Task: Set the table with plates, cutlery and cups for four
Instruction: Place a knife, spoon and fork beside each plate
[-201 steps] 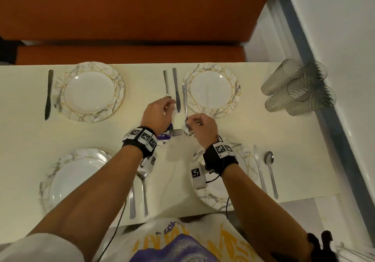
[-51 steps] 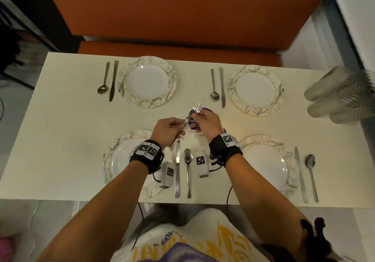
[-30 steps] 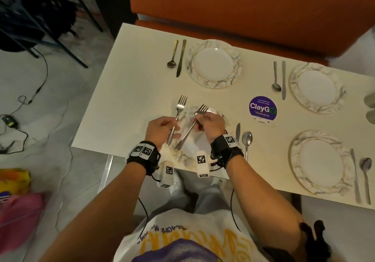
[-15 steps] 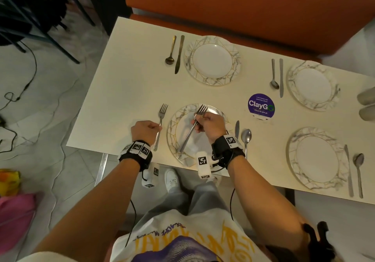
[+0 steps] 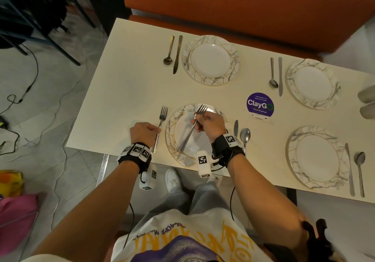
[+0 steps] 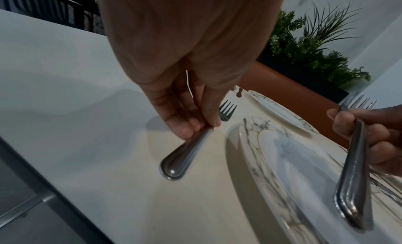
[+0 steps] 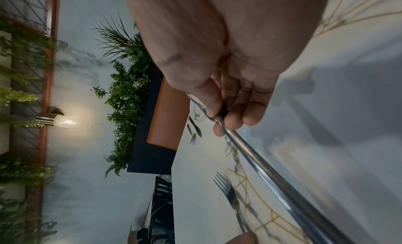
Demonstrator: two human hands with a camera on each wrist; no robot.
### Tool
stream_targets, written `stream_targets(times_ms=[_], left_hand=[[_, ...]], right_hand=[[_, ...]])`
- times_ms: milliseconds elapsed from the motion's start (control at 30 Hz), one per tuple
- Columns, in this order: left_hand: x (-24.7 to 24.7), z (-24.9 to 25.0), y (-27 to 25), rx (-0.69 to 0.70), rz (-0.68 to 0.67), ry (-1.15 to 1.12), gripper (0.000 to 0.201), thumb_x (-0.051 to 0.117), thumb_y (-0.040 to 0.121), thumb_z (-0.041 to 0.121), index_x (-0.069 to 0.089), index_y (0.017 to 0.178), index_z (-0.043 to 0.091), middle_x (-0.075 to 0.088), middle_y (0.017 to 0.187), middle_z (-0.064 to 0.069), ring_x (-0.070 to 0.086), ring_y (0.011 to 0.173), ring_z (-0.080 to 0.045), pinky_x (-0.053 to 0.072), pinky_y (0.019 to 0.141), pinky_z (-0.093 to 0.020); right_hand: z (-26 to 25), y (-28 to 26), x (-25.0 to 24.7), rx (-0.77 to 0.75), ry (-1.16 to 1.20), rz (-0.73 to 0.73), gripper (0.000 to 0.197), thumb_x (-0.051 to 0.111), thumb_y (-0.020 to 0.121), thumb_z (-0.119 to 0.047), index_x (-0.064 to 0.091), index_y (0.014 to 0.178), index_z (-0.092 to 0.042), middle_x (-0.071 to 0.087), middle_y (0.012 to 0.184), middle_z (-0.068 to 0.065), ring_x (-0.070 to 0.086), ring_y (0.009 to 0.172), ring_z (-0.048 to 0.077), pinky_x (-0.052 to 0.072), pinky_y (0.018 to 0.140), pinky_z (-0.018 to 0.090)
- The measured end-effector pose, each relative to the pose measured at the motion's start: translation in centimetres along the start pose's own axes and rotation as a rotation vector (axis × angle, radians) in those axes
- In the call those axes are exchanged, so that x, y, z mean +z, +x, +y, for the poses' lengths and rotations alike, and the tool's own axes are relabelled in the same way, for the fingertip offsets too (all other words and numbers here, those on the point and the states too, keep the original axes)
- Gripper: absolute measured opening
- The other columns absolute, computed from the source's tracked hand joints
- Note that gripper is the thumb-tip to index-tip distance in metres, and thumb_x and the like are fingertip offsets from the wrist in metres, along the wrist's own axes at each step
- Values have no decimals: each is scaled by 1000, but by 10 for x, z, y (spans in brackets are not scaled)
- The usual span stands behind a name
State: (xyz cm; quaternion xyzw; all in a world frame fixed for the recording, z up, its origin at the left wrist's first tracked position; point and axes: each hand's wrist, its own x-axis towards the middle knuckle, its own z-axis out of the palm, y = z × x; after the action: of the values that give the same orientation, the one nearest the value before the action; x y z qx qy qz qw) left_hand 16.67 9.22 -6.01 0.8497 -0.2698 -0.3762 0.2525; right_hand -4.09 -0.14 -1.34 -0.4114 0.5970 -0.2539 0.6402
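Note:
My left hand (image 5: 156,130) pinches the handle of a fork (image 5: 161,124) that lies on the white table (image 5: 125,91), just left of the near-left marbled plate (image 5: 172,140). In the left wrist view my fingers (image 6: 185,130) grip that handle (image 6: 187,155) low against the tabletop. My right hand (image 5: 197,119) holds stacked forks (image 5: 190,132) slanted above the same plate, tines pointing away; the right wrist view shows their long handle (image 7: 272,175) in my right hand (image 7: 224,122).
Three more plates (image 5: 187,59) (image 5: 290,83) (image 5: 292,156) each have a knife and spoon beside them. A knife (image 5: 235,125) and spoon (image 5: 245,136) lie right of the near-left plate. A purple ClayGo sticker (image 5: 260,105) marks mid-table. Cups (image 5: 367,103) lie at the right edge; an orange bench (image 5: 223,4) runs behind.
My left hand has carried one fork from over the near-left plate leftward and down onto the table beside it. The right hand has stayed over the plate with its forks.

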Motion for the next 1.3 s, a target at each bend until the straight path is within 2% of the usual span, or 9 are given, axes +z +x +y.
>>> stream_targets(times_ms=[200, 367, 567, 667, 833, 933, 1067, 1167, 1300], left_hand=[[0, -1, -1, -10, -6, -11, 2, 81, 87, 16, 82, 86, 15, 78, 88, -4, 73, 84, -21, 60, 91, -32], [-4, 12, -6, 27, 81, 51, 21, 76, 91, 31, 79, 97, 11, 75, 92, -3, 64, 83, -16, 47, 79, -23], [11, 52, -16, 304, 153, 63, 8, 64, 94, 26, 70, 97, 22, 70, 91, 0, 65, 85, -20, 53, 74, -33], [33, 77, -26, 416, 39, 8, 4, 67, 93, 28, 70, 94, 26, 70, 89, 6, 65, 82, -13, 54, 78, -29], [82, 115, -52, 380, -329, -77, 12, 78, 87, 39, 74, 94, 30, 75, 89, 10, 72, 85, -9, 58, 79, -28], [107, 135, -69, 367, -407, -117, 17, 82, 86, 29, 76, 100, 19, 77, 88, 5, 74, 85, -12, 62, 72, -28], [140, 165, -88, 343, -543, -130, 19, 84, 84, 17, 77, 101, 12, 79, 87, -3, 77, 80, -15, 65, 74, -31], [172, 184, -104, 300, -593, -171, 27, 87, 80, 11, 76, 105, 6, 80, 87, -7, 79, 83, -20, 64, 79, -32], [217, 212, -131, 292, -599, -163, 26, 86, 81, 10, 77, 105, 8, 79, 86, -9, 78, 77, -22, 63, 66, -29]], right_hand=[[0, -1, -3, 10, -12, -3, 12, 57, 98, -1, 68, 100, 0, 71, 76, 13, 53, 53, 17, 47, 50, 26], [0, -1, -7, 8, -28, 5, 14, 57, 98, -1, 69, 104, 4, 71, 77, 14, 55, 53, 17, 49, 50, 25], [-6, -5, -21, -8, 10, 32, 12, 59, 97, 1, 68, 101, 7, 71, 75, 17, 56, 50, 18, 52, 50, 27], [-8, -6, -35, -6, 43, 54, 15, 60, 96, 1, 66, 103, 13, 71, 75, 18, 56, 49, 18, 54, 50, 28], [-11, -5, -72, -23, 46, 121, 10, 65, 94, -3, 70, 93, 5, 69, 72, 21, 60, 49, 20, 58, 56, 33], [-8, -5, -103, -18, 28, 185, 11, 71, 91, -9, 71, 80, -5, 70, 69, 21, 62, 51, 24, 57, 58, 34], [-4, -9, -156, -3, 9, 228, 14, 77, 86, -21, 74, 82, -7, 72, 71, 18, 63, 52, 25, 54, 52, 31], [-1, -4, -199, 5, -33, 241, 25, 82, 73, -39, 78, 81, -15, 76, 74, 12, 71, 66, 33, 62, 70, 48], [-4, -8, -257, -19, -22, 241, 24, 81, 81, -28, 76, 81, -5, 74, 70, 19, 69, 60, 39, 61, 68, 47]])
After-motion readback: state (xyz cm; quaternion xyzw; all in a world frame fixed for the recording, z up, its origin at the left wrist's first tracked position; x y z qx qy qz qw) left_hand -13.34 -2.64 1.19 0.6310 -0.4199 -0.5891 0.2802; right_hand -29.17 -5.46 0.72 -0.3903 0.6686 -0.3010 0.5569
